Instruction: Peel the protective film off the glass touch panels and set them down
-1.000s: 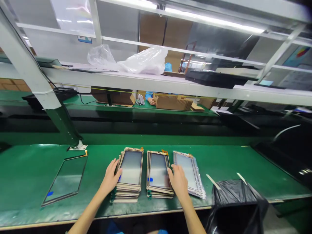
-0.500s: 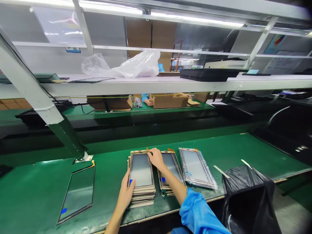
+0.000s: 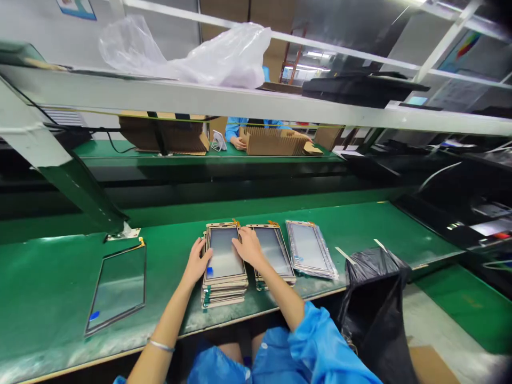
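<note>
Two stacks of flat screen panels with tan frames lie on the green bench. My left hand (image 3: 197, 261) rests against the left edge of the left stack (image 3: 223, 266), fingers lying flat on its top panel. My right hand (image 3: 248, 247) lies between the stacks, fingers spread over the right edge of the left stack's top panel and touching the right stack (image 3: 276, 253). Neither hand grips anything. A thin pile of panels in clear plastic wrap (image 3: 310, 248) lies just right of the stacks.
A single dark glass panel (image 3: 118, 285) lies on the bench (image 3: 52, 288) to the left. A black plastic bag (image 3: 378, 298) hangs at the bench's front right. A slanted post (image 3: 68, 176) stands back left. Across the line, another person's hand (image 3: 239, 143) rests by cardboard trays (image 3: 274, 142).
My right hand moved from the wrapped pile leftward onto the left stack's right edge. My left hand stayed at that stack's left edge. The view tilted and shifted.
</note>
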`<action>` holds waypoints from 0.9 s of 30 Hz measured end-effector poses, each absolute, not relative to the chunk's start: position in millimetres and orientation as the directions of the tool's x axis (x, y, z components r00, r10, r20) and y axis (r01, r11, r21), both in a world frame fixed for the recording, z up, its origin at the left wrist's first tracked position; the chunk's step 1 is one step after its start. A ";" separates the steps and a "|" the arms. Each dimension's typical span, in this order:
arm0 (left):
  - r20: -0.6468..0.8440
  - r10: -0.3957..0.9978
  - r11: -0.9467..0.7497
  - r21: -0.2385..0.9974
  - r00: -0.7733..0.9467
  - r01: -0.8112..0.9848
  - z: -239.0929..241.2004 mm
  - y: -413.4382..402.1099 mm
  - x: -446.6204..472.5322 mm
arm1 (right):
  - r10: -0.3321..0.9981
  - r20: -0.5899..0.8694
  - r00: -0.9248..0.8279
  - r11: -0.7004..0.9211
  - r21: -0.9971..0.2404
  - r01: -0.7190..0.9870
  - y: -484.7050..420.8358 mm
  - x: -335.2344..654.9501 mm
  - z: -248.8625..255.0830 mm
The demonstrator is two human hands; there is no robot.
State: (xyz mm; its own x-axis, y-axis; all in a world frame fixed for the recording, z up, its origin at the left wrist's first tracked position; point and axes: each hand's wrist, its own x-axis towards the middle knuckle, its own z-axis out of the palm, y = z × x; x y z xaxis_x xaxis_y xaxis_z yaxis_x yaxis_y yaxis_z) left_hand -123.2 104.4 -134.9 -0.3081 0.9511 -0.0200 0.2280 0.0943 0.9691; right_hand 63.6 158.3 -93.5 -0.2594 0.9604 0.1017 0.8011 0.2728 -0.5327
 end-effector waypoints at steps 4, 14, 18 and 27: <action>-0.007 0.941 0.081 0.975 -0.338 0.207 -130.5 124.0 -116.9 | 0.947 0.109 -0.303 0.311 -0.550 0.775 116.4 73.6 -111.1; -0.130 0.977 0.100 0.980 -0.172 -0.174 -69.1 105.5 -78.4 | 0.946 0.178 -0.270 0.287 -0.844 0.453 117.1 86.3 -123.8; -0.240 0.970 0.213 0.917 -0.041 -0.337 -55.2 80.8 -55.0 | 0.984 0.055 -0.168 0.078 -0.988 0.132 119.6 99.9 -114.4; -0.394 0.895 0.445 0.817 0.210 -0.366 -39.6 -2.4 -55.9 | 0.829 -0.237 -0.506 -0.365 -0.916 -0.169 116.0 158.8 -69.4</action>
State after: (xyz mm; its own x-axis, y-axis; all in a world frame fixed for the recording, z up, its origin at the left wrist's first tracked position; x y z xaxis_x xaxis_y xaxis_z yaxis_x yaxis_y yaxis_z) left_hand -55.9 -2.4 -39.6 0.2098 0.8950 -0.3937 -0.3661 0.4453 0.8171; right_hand 158.8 116.0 -69.4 -0.5064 0.8291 -0.2370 -0.1687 -0.3648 -0.9157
